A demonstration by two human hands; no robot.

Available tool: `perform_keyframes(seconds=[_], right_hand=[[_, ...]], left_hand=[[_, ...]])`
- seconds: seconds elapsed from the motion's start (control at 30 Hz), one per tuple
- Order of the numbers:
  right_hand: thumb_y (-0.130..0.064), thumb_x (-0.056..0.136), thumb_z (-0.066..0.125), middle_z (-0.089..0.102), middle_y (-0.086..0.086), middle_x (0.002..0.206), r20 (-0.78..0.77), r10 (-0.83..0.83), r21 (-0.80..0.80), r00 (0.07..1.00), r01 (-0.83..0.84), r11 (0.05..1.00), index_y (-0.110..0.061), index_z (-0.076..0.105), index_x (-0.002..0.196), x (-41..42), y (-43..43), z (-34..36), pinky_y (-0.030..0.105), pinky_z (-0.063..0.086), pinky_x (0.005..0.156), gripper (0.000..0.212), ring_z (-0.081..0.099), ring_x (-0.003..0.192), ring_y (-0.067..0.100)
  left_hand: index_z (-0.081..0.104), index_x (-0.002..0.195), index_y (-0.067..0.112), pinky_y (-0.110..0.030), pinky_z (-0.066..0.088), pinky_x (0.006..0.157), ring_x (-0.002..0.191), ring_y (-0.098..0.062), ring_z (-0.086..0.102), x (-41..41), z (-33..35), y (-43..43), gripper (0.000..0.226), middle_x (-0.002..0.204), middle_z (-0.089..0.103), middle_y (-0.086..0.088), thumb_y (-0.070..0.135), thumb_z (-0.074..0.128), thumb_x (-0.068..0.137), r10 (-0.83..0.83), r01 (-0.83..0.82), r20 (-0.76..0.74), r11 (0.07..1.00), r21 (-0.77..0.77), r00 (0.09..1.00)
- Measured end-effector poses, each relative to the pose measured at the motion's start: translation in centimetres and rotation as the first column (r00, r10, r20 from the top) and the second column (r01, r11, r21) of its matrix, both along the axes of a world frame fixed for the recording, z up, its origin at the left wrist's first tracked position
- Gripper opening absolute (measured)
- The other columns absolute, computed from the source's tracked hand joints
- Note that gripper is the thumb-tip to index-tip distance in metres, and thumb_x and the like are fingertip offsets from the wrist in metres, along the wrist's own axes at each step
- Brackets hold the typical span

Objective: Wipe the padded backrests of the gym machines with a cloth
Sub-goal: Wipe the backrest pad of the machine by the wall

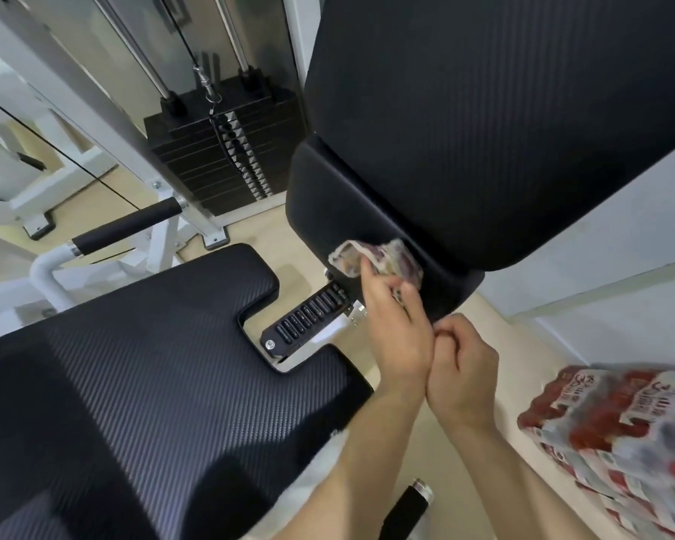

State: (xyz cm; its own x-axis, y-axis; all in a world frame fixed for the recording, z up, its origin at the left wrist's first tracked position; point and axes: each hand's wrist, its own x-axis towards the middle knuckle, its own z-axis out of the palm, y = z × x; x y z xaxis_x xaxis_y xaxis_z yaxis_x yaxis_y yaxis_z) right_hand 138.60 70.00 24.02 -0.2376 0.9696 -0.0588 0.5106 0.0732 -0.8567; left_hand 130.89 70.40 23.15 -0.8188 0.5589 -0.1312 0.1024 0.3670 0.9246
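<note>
Left hand (400, 337) grips a crumpled, mottled cloth (382, 259) (pinkish-purple and cream, soft-looking), thumb and fingers curled round it, pressing it onto the smooth, rounded lower pad (351, 204) just under the broad, ribbed black backrest (484, 111). Right hand (464, 368) is curled in a loose fist, nothing visible in it, touching the left hand's edge. Notched, ribbed seat pad (133, 364) lies left; stacked black weight plates (219, 157) stand behind.
</note>
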Motion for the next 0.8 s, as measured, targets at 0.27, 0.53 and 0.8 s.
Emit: perform_keyframes(seconds=[0.27, 0.53, 0.8], right_hand=[[-0.022, 0.093, 0.042, 0.066, -0.010, 0.103, -0.089, -0.269, -0.322, 0.959, 0.228, 0.919, -0.030, 0.059, 0.116, 0.9, -0.3, -0.8, 0.046, 0.056, 0.081, 0.030, 0.067, 0.091, 0.020], [-0.022, 0.101, 0.045, 0.064, 0.014, 0.105, -0.115, -0.609, -0.675, 0.785, 0.388, 0.627, -0.006, 0.057, 0.121, -1.0, 3.3, -1.2, 0.032, 0.049, 0.066, 0.028, 0.061, 0.080, 0.025], [-0.010, 0.095, 0.046, 0.073, 0.012, 0.086, -0.141, -0.538, -0.730, 0.831, 0.280, 0.624, -0.003, 0.065, 0.100, 0.2, 0.4, -0.7, 0.028, 0.051, 0.057, 0.021, 0.068, 0.073, 0.027]], left_hand=[[0.048, 0.091, 0.016, 0.007, 0.022, 0.087, 0.138, 0.007, 0.029, 0.7, 1.3, -0.8, 0.012, 0.163, 0.024, 0.000, 0.013, 0.048, 0.102, -0.096, 0.094, -0.066, 0.995, -0.036, 0.993], [0.053, 0.107, 0.023, 0.008, 0.020, 0.093, 0.124, 0.035, 0.018, 0.6, 3.4, 2.0, 0.014, 0.162, 0.028, 0.011, 0.016, 0.059, 0.096, 0.053, -0.052, -0.011, 0.996, 0.077, 0.999], [0.071, 0.099, 0.011, -0.026, 0.045, 0.097, 0.109, -0.011, 0.054, 1.1, -1.9, -3.1, 0.012, 0.116, 0.051, 0.004, 0.011, 0.071, 0.087, -0.139, 0.128, -0.157, 0.989, -0.078, 0.978]])
